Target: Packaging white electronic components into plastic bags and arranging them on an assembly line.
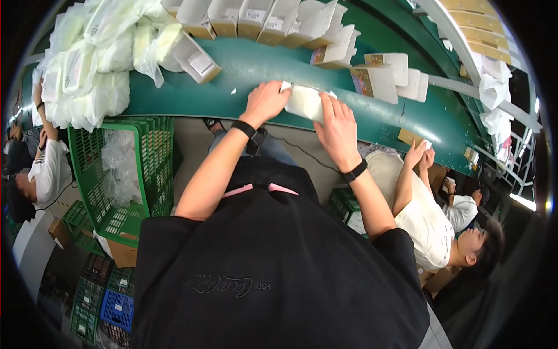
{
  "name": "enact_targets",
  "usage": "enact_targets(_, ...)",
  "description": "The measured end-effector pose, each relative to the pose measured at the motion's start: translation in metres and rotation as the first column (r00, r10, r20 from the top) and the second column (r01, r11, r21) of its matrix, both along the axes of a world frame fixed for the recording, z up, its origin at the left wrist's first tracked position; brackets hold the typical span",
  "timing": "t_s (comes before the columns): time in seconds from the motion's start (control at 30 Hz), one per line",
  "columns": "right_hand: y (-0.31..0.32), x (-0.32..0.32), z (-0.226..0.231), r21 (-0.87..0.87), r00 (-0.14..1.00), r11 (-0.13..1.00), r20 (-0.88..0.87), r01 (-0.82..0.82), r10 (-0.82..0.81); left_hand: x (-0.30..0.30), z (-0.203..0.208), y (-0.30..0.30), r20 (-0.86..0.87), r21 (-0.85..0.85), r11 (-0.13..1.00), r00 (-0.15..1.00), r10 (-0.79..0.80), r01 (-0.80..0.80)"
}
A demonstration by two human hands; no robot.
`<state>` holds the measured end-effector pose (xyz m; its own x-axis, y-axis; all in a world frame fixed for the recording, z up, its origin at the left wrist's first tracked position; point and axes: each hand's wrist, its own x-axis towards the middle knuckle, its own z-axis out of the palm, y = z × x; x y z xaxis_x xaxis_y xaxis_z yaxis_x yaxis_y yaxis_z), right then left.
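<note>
Between my two hands, at the near edge of the green table (232, 64), is a pale cream, block-shaped pack (304, 104) that looks wrapped in thin film or bag. My left hand (266, 103) grips its left end, fingers bent against a white edge. Over its right end curl the fingers of my right hand (339, 125); its thumb lies along the near side. Just beyond the left hand, an open carton (196, 57) lies tilted on the table. The undersides of the pack and the fingertips beneath it are hidden.
Bagged pale packs (87, 70) are heaped at the left. Open cartons (279, 22) line the far side, with more cartons (375, 81) to the right. A green crate (139, 174) holding clear plastic stands below left. A co-worker's hands (418, 154) work at right.
</note>
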<state>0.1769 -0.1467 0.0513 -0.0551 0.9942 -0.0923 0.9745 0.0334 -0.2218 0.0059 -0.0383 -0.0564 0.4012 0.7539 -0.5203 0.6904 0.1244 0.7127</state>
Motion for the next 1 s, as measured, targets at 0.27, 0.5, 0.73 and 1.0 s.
enact_targets(0.27, 0.004, 0.007, -0.025, -0.033, 1.000, 0.999, -0.007, 0.005, -0.005, -0.009, -0.021, -0.009, 0.036, 0.085, 0.994, 0.996, -0.077, 0.074)
enact_targets(0.5, -0.006, 0.010, -0.024, 0.009, 0.991, 0.999, -0.124, 0.052, -0.050, -0.020, -0.004, -0.029, 0.256, 0.072, 0.995, 0.963, -0.085, 0.069)
enact_targets(0.73, 0.003, -0.005, -0.022, 0.015, 0.994, 0.999, -0.095, 0.051, -0.049, -0.008, 0.001, -0.050, 0.237, 0.439, 0.883, 0.970, 0.063, -0.165)
enact_targets(1.0, -0.002, -0.012, -0.035, 0.034, 0.999, 0.999, -0.053, -0.002, 0.003, -0.025, 0.043, -0.050, -0.292, 0.419, 0.821, 0.914, -0.283, 0.388)
